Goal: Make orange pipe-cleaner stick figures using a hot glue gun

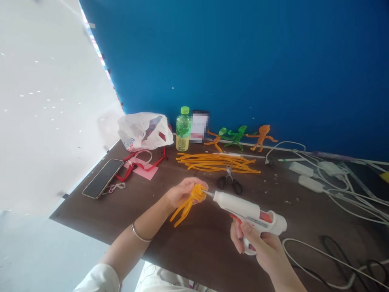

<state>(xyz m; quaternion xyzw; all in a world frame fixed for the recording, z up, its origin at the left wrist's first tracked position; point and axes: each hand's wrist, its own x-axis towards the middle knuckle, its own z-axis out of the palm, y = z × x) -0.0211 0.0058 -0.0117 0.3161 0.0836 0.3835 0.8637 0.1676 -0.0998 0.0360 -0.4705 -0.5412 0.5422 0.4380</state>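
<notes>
My left hand [184, 192] is closed around a yellow-orange pipe cleaner figure [198, 193], a coiled lump with several loose strands hanging down toward me. A white glue gun [243, 206] is gripped in my right hand [253, 239], fingers wrapped round its handle by the orange trigger. Its thin metal nozzle points left and meets, or nearly meets, the coiled lump. Just beyond lie black-handled scissors [229, 182], blades partly over a bundle of orange pipe cleaners [219, 163].
Pipe cleaner figures [238, 138] lean on the blue wall beside a green-capped bottle [183, 129] and a plastic bag [145, 130]. At left lie a phone [102, 178], a red lanyard [124, 174] and pink paper [146, 170]. White adapters [310, 183] and tangled cables cover the right side.
</notes>
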